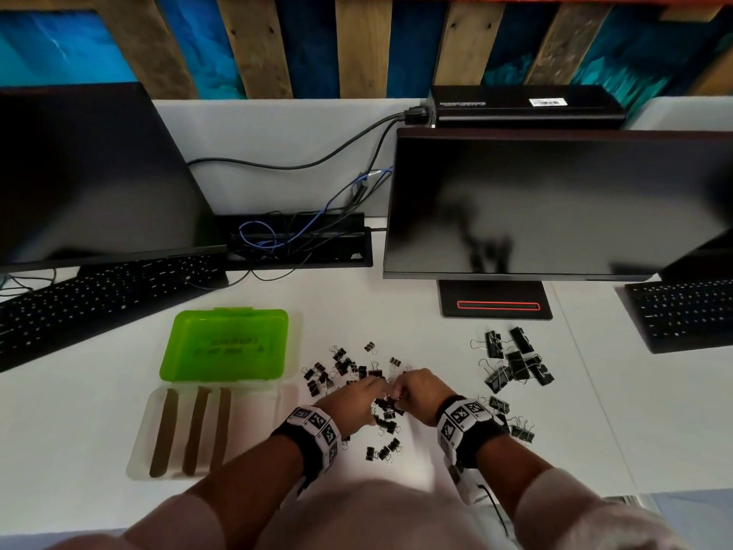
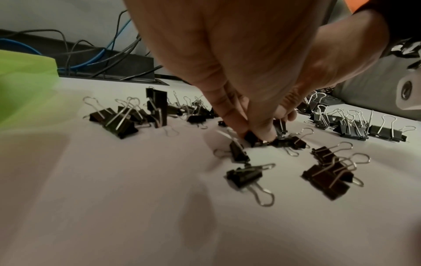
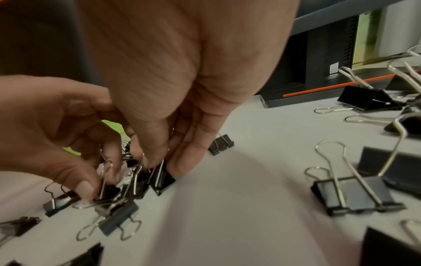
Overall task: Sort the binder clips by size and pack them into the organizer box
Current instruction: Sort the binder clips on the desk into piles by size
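Note:
Small black binder clips (image 1: 341, 365) lie scattered mid-table, and both hands work in this pile. My left hand (image 1: 381, 391) pinches a small clip (image 2: 251, 139) against the table with its fingertips (image 2: 237, 127). Right beside it, my right hand (image 1: 400, 391) pinches another small clip (image 3: 160, 179) by its wire handles. Large clips (image 1: 515, 363) are grouped to the right, with medium ones (image 1: 521, 430) by my right wrist. The organizer box lies open at the left: green lid (image 1: 226, 343) behind, clear base (image 1: 142, 442) with brown dividers in front. No clips show in the base.
Two dark monitors (image 1: 555, 204) stand at the back, with a cable tray (image 1: 301, 240) between them. Black keyboards lie at far left (image 1: 99, 295) and far right (image 1: 682, 311). A monitor foot (image 1: 496, 299) sits behind the large clips.

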The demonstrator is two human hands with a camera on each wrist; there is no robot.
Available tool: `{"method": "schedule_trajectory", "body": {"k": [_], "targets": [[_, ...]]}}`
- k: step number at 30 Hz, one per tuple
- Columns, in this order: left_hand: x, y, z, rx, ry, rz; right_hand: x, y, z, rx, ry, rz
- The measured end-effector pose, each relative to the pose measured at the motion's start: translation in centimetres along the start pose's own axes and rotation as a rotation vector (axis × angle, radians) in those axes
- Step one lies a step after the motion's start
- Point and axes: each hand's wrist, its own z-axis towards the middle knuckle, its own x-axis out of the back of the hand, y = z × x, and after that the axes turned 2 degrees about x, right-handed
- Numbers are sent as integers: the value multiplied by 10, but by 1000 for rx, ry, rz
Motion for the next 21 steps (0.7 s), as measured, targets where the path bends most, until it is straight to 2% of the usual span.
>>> {"method": "schedule_trajectory", "body": {"k": [12,17,21], "targets": [[-3,-4,4,-1,76,0,13,0,-8,8,-26,70],[3,-8,5,-14,100,-37,32,1,-6,-32,38,184],[27,-3,12,35,234,-153,48,5,3,-68,181,238]]}}
